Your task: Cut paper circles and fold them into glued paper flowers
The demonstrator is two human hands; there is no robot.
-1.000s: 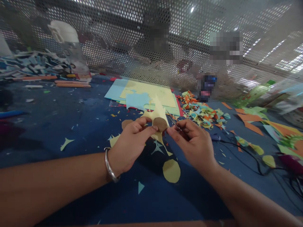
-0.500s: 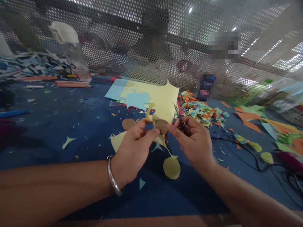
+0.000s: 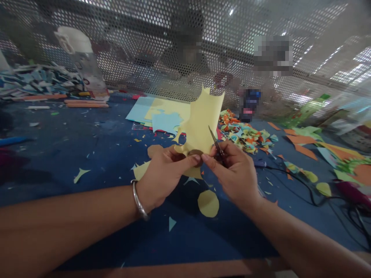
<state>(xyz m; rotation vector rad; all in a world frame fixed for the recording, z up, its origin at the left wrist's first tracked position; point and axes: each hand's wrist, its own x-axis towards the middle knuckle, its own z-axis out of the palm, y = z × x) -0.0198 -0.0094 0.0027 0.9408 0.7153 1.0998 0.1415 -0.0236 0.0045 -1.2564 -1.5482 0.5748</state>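
My left hand (image 3: 164, 175), with a metal bangle at the wrist, pinches a yellow paper sheet (image 3: 201, 121) together with a brown round disc (image 3: 194, 153) against it. The sheet stands upright above both hands, its edges cut ragged. My right hand (image 3: 234, 173) is closed round small scissors (image 3: 216, 144), whose blades point up along the sheet's right side. A cut yellow paper circle (image 3: 208, 203) lies on the blue table (image 3: 87, 154) just below my hands, with yellow scraps around it.
Light blue and yellow sheets (image 3: 158, 114) lie behind my hands. A heap of coloured scraps (image 3: 246, 135) sits to the right, with orange and green offcuts and a black cable (image 3: 304, 189) further right. A white-lidded bottle (image 3: 84, 61) and orange sticks stand far left, by a perforated metal screen (image 3: 130, 50).
The yellow sheet has been raised from lying low to standing upright. The scissors moved up beside it, and both hands lifted slightly.
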